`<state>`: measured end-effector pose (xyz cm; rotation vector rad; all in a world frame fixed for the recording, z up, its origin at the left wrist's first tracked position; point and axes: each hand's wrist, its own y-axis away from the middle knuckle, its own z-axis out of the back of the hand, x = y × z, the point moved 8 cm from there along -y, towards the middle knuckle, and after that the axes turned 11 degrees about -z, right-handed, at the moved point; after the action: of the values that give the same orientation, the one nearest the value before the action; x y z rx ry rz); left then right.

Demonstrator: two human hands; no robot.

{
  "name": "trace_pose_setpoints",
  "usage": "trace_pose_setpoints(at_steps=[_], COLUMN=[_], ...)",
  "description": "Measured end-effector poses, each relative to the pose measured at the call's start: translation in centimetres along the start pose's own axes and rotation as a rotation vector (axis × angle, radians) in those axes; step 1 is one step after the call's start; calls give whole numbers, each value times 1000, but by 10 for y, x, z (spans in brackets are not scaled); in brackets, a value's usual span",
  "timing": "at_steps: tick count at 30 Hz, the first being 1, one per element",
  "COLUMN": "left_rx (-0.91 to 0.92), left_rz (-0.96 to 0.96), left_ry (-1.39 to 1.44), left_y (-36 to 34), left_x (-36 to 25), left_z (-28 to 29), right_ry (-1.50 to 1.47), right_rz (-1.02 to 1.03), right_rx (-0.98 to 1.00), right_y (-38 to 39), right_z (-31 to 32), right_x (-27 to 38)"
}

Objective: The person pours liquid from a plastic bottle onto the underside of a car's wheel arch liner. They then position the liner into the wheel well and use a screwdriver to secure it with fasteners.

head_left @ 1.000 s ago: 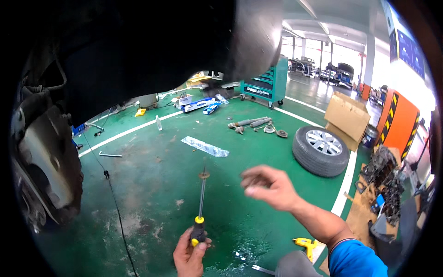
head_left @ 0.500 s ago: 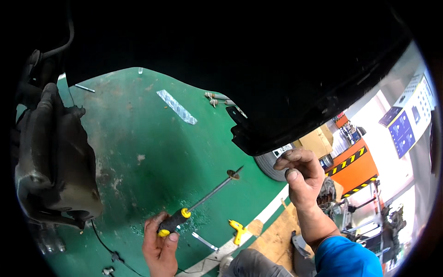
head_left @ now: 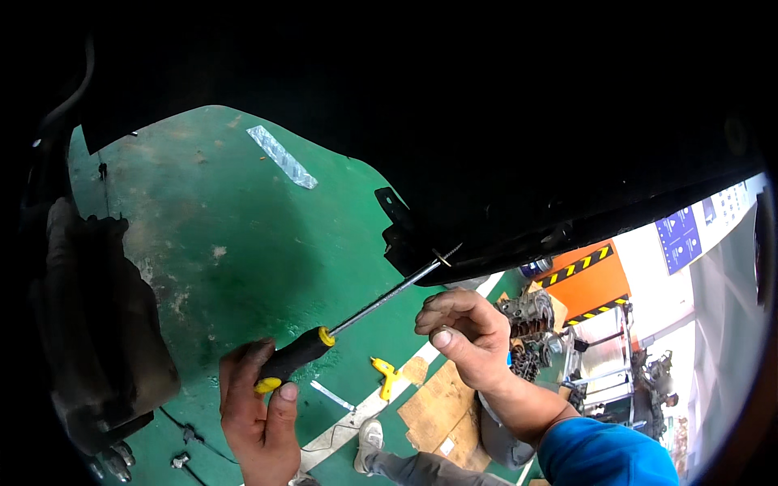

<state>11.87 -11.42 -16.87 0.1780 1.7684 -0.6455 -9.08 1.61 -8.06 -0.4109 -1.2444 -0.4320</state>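
Observation:
My left hand (head_left: 261, 413) grips the black and yellow handle of a long screwdriver (head_left: 301, 354). Its thin metal shaft runs up and to the right, and the tip reaches the lower edge of the dark car panel (head_left: 502, 154) overhead, where a small metal clip (head_left: 442, 258) sits on the shaft. My right hand (head_left: 468, 336), in a blue sleeve, hovers just below the shaft with its fingers curled and holds nothing I can see.
A brake and wheel hub assembly (head_left: 97, 324) hangs at the left. The green floor (head_left: 235, 243) below carries a white strip (head_left: 282, 156), a yellow tool (head_left: 386, 376), cardboard and small parts. An orange cabinet with hazard stripes (head_left: 587, 279) stands at the right.
My view has tilted further up under the car. The screwdriver tip has risen to the edge of the dark panel, and my right hand has dropped closer to the shaft.

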Motion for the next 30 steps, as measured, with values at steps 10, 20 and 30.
trace_pose_setpoints(at_steps=[10,20,30], left_rx=[80,67,106], left_rz=[25,32,-53], left_ry=[-57,-89,-53], left_y=[-8,-21,-33], left_x=[-11,-45,-51], left_z=[-3,-6,-2], right_ry=[-37,-102,-23], right_rz=[-30,-49,-79], right_rx=[-58,-59,-73], right_y=[4,8,8], right_z=[-5,-5,-3], right_x=[5,15,18])
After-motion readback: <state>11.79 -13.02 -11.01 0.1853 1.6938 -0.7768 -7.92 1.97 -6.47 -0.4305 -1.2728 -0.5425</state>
